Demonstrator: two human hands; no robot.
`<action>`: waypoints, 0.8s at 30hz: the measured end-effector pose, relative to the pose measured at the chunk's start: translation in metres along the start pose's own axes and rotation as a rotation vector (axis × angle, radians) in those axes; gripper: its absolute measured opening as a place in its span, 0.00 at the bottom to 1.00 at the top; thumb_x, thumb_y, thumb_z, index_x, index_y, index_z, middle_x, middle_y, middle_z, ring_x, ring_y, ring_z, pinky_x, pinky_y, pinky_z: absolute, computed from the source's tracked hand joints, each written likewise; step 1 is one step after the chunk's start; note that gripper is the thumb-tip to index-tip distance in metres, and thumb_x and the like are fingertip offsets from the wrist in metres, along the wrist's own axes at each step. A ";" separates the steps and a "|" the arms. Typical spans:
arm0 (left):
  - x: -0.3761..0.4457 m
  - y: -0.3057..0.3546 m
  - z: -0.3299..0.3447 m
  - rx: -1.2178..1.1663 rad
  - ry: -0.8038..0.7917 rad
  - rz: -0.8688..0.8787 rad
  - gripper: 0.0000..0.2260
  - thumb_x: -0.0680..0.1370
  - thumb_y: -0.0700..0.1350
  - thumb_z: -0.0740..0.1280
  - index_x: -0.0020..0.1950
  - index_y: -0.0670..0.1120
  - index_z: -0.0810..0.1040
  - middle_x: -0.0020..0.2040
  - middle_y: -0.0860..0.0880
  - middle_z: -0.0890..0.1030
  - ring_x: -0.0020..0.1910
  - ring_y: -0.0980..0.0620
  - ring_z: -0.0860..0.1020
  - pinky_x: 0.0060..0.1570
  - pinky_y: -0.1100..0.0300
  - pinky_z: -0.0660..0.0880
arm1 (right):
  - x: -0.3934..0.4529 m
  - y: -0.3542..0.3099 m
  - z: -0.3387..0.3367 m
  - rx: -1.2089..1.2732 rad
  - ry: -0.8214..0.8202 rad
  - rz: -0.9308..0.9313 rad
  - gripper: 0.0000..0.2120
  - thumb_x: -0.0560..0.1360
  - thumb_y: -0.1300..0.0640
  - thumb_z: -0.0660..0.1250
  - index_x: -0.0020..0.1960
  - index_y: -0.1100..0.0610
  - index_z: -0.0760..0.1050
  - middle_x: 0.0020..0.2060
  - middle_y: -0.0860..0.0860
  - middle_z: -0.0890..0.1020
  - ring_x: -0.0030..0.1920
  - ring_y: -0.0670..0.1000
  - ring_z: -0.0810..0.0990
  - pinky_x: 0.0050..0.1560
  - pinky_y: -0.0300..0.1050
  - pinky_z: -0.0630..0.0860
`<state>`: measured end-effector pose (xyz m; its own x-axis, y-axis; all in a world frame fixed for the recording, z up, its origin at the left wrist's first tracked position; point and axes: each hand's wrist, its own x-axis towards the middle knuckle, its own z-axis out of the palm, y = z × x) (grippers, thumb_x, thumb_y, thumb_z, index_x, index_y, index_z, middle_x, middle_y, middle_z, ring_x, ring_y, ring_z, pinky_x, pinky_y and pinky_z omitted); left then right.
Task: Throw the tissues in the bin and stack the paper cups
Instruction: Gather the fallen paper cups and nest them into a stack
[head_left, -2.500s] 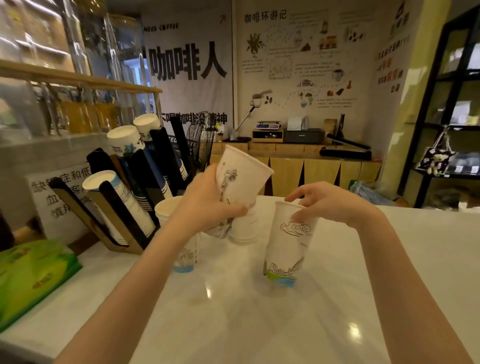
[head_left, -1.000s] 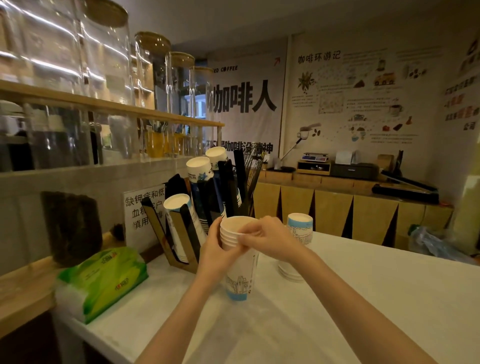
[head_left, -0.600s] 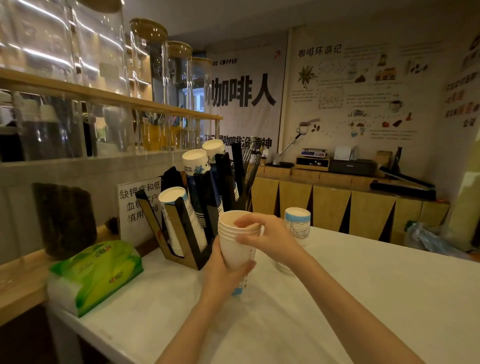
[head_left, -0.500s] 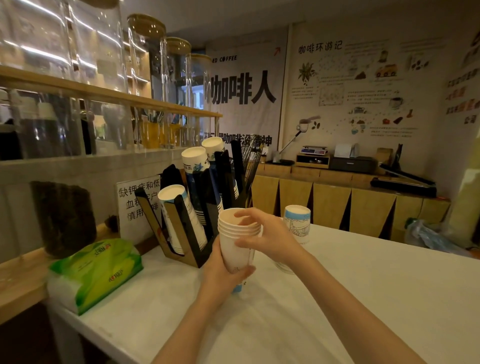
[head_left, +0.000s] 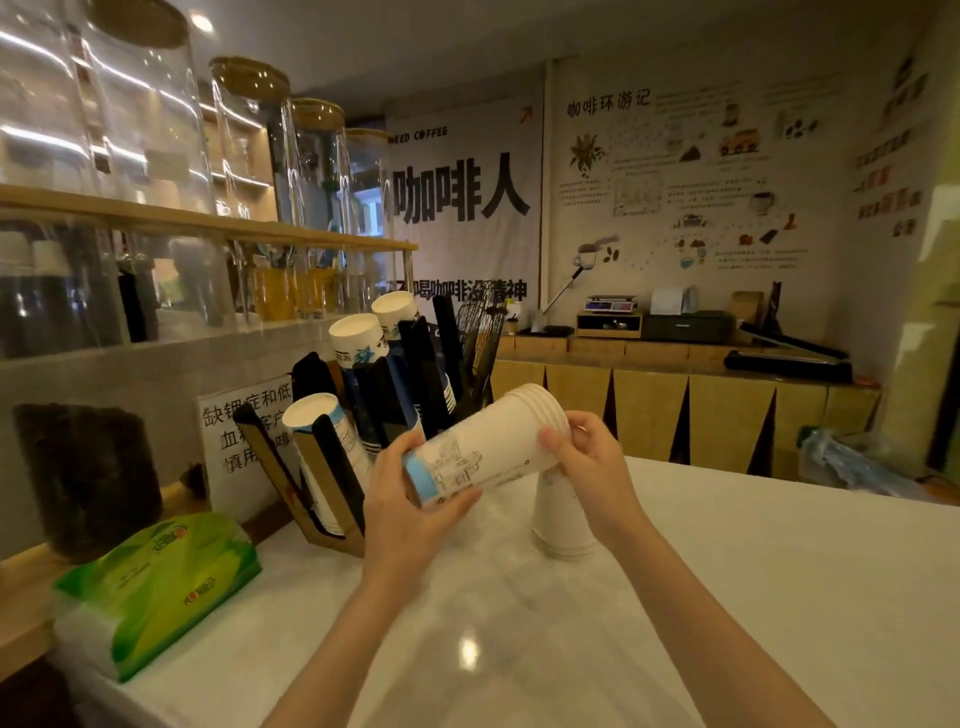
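Observation:
A stack of nested white paper cups (head_left: 485, 447) with blue print lies almost on its side in the air above the white counter (head_left: 753, 587), base to the left and rims to the upper right. My left hand (head_left: 410, 509) grips the base end from below. My right hand (head_left: 587, 467) holds the rim end. Behind my right hand a second stack of paper cups (head_left: 561, 519) stands upside down on the counter. No loose tissue or bin is in view.
A black and wood cup rack (head_left: 337, 467) with slanted rows of cups stands at the counter's back left. A green tissue pack (head_left: 156, 582) lies at the left edge. A sign (head_left: 244, 431) leans behind the rack, under a shelf of glass jars (head_left: 249, 145).
The stack stood upright in both hands half a second ago; now it is tipped over onto its side, rims to the right. The camera view has shifted slightly.

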<state>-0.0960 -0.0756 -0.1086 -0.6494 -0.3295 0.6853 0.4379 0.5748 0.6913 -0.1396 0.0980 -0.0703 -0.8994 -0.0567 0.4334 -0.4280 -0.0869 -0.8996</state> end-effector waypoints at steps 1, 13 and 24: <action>0.009 0.008 -0.002 -0.017 0.010 0.024 0.35 0.62 0.47 0.77 0.65 0.47 0.66 0.60 0.47 0.73 0.60 0.48 0.74 0.51 0.62 0.78 | 0.002 -0.001 -0.003 0.038 0.010 0.045 0.06 0.76 0.57 0.64 0.52 0.51 0.70 0.46 0.46 0.78 0.48 0.48 0.77 0.46 0.42 0.78; 0.110 0.100 0.027 0.055 -0.155 0.335 0.34 0.64 0.46 0.77 0.67 0.46 0.67 0.61 0.49 0.71 0.59 0.56 0.69 0.50 0.72 0.74 | 0.029 -0.016 -0.041 -0.181 0.038 0.104 0.13 0.78 0.55 0.60 0.61 0.52 0.71 0.53 0.47 0.74 0.54 0.46 0.73 0.49 0.38 0.71; 0.118 0.072 0.098 0.148 -0.308 0.149 0.29 0.63 0.49 0.77 0.62 0.46 0.72 0.59 0.47 0.71 0.56 0.51 0.72 0.54 0.56 0.74 | 0.021 0.005 -0.046 0.181 0.049 0.574 0.21 0.80 0.49 0.53 0.69 0.57 0.66 0.64 0.56 0.73 0.65 0.55 0.68 0.67 0.49 0.63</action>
<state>-0.2018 0.0002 0.0002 -0.7520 -0.0062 0.6591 0.4617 0.7088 0.5334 -0.1644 0.1420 -0.0681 -0.9872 -0.0995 -0.1251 0.1447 -0.2241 -0.9638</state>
